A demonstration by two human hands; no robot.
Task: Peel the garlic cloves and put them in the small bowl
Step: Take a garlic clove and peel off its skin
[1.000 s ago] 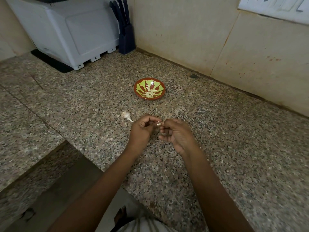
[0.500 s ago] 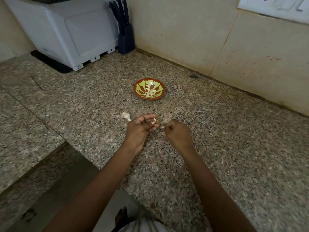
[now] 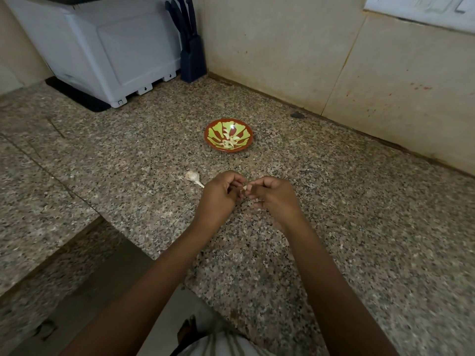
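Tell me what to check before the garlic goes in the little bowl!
1. Clove held: the left hand and right hand both pinch the garlic clove. Ok.
2. Skin all off: the hands hide most of it. Cannot tell.
3. Bowl ready: the small bowl sits upright on the counter, beyond the hands. Ok.
4. Room inside: only a few peeled cloves at the bottom. Ok.
5. Way there: nothing stands between. Ok.
6. More to peel: a garlic piece lies beside the left hand. Ok.

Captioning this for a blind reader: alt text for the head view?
The left hand and right hand pinch a small pale garlic clove between them over a speckled granite counter. Beyond stands a small red-and-green bowl holding peeled cloves.
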